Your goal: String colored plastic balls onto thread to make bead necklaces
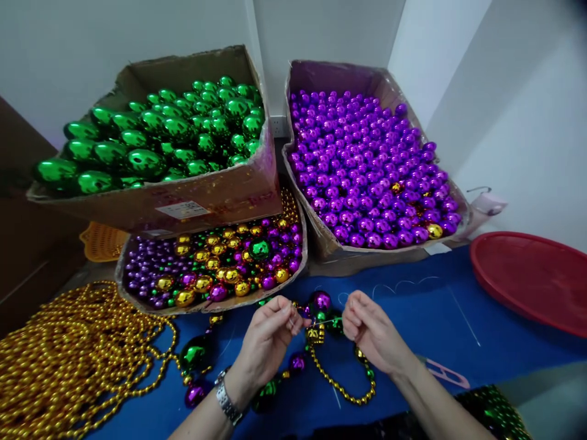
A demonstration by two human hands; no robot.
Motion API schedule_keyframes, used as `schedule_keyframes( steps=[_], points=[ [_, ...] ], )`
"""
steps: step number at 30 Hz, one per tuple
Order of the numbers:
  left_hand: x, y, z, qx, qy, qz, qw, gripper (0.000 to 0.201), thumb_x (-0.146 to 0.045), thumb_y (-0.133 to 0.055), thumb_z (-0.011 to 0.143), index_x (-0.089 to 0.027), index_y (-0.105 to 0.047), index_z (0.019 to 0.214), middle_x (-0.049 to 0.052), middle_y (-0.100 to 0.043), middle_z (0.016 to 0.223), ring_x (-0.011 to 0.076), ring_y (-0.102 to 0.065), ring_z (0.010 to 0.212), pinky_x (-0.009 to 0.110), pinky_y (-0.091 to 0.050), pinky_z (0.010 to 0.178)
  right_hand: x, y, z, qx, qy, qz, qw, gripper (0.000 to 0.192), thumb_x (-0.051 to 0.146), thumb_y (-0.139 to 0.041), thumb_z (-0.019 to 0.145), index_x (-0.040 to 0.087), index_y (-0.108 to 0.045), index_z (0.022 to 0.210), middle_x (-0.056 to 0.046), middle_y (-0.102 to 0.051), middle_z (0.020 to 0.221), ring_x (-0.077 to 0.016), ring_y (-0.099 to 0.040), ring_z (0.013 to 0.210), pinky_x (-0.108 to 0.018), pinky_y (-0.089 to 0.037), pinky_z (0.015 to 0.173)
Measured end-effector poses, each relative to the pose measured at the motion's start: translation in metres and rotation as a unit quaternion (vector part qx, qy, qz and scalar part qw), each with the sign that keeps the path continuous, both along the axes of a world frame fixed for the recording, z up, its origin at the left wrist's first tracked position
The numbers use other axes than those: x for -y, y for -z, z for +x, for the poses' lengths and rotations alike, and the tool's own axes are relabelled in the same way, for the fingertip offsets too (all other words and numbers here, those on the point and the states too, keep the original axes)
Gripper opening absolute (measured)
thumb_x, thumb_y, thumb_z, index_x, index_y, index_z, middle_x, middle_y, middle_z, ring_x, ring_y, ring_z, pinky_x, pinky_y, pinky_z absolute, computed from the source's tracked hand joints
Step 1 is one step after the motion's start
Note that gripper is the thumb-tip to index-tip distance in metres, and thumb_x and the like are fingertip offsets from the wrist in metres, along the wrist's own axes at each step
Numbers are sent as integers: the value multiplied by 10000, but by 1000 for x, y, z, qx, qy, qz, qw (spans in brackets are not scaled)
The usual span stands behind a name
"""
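My left hand (pixel 271 335), with a metal watch (pixel 227 397) on its wrist, pinches one end of a short stretch of thin thread (pixel 324 322). The thread's other end is between the closed fingertips of my right hand (pixel 372 330). Around and below the fingers lies a bead necklace. It has a shiny purple ball (pixel 320 300), a patterned gold bead (pixel 315 335), a dark green bead (pixel 337 325) and a loop of small gold beads (pixel 343 389). More of its large beads, including a green ball (pixel 194 352), lie left of my left wrist on the blue cloth (pixel 458 305).
Cardboard boxes of green beads (pixel 151 160) and purple beads (pixel 367 165) stand behind. A low box of mixed beads (pixel 229 275) is nearer. Gold bead strands (pixel 68 360) pile up left; a red tray (pixel 536 281) and a pink-handled tool (pixel 444 373) are right.
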State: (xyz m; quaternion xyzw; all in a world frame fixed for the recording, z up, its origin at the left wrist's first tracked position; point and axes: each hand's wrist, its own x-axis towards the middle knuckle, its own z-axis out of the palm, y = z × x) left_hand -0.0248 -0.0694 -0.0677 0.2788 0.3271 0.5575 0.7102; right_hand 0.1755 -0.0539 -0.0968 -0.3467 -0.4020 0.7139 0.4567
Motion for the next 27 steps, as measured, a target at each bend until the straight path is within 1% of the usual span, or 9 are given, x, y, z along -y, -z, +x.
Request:
schedule_keyframes(
  steps=[2,4,7,9,11,13,16,21,27],
  points=[
    [-1,-1,0,-35,9,1,999,165,-256,-534,859,-142,-599,761,-9,-498,644,107,-457,588,345,-438,764,0,-3,7,59,-16,35,997,198,360,-489,916,200,-486,800,16,-478,684,-109,-478,608,-246,-391,585],
    [-4,-7,0,-79,16,10,997,206,-311,-511,873,-143,-630,870,5,-517,704,113,-475,627,328,-437,755,-4,-15,17,185,-25,145,972,138,309,-507,911,194,-553,849,-38,-575,830,-152,-549,757,-288,-423,697],
    [-10,-19,2,-162,35,15,986,229,-336,-519,866,-154,-647,924,6,-522,712,120,-484,664,285,-426,716,-14,-40,28,369,-8,375,850,115,240,-473,918,218,-583,892,-66,-594,972,-195,-549,912,-343,-426,807],
    [-13,-28,3,-221,65,23,973,212,-325,-545,851,-159,-651,932,10,-534,720,123,-482,680,261,-411,690,-21,-55,27,410,-8,479,776,124,205,-471,911,223,-593,911,-76,-594,997,-205,-534,935,-367,-428,832],
    [-14,-36,5,-264,110,43,957,202,-314,-575,833,-158,-650,937,18,-553,753,125,-478,696,245,-395,670,-30,-64,19,421,-25,543,727,137,196,-468,910,214,-603,924,-88,-589,1028,-211,-521,956,-380,-432,847],
    [-13,-40,7,-294,152,65,941,192,-311,-604,812,-154,-648,913,22,-564,777,125,-471,699,236,-381,650,-41,-67,5,419,-54,568,706,154,204,-461,913,208,-615,912,-86,-585,1041,-210,-517,976,-377,-437,857],
    [-12,-40,8,-307,153,73,936,197,-333,-614,802,-140,-623,761,3,-530,685,110,-437,628,224,-358,592,-56,-61,-15,412,-50,546,728,160,222,-464,911,220,-622,937,-65,-579,1043,-188,-552,940,-356,-453,857],
    [-13,-29,2,-211,75,9,975,198,-337,-584,828,-145,-610,784,0,-533,640,101,-452,578,218,-367,566,-44,-44,-21,380,72,456,802,213,203,-439,918,218,-578,1079,-74,-559,1072,-171,-575,910,-333,-453,856],
    [-13,-27,0,-148,77,-6,986,156,-285,-573,843,-146,-615,786,-4,-538,639,89,-447,563,219,-377,578,-19,-31,-22,324,-25,349,879,185,239,-527,874,224,-622,1033,-53,-588,1016,-167,-565,881,-283,-450,773]
  ],
)
